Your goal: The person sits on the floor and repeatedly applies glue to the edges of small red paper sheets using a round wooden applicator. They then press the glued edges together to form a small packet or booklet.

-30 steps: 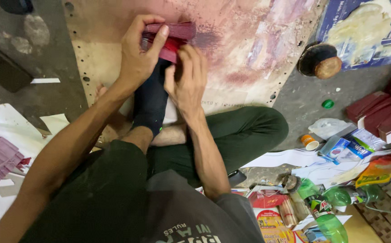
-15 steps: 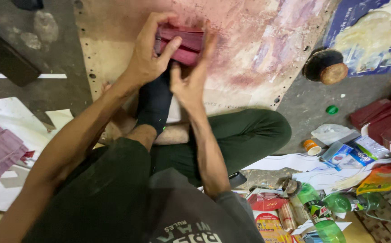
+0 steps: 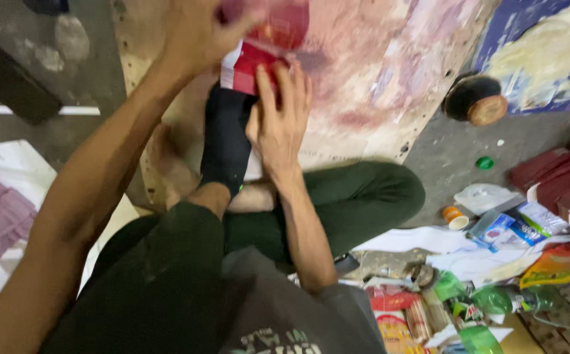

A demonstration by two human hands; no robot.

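A flat red-and-white cardboard package [image 3: 259, 62] sits at top centre, gripped by both hands. Stacked dark red boxes [image 3: 560, 183] lie at the right edge; beside them, a small blue-and-white carton [image 3: 505, 229]. An orange-yellow pouch [image 3: 550, 262] and red printed wrappers [image 3: 396, 314] crowd the floor below.

A single camera on the person's head looks steeply down and forward, close over the crossed legs [image 3: 311, 210] and both raised arms, taking in the stained board [image 3: 390, 78] ahead and the cluttered floor [image 3: 455, 151] to the right.
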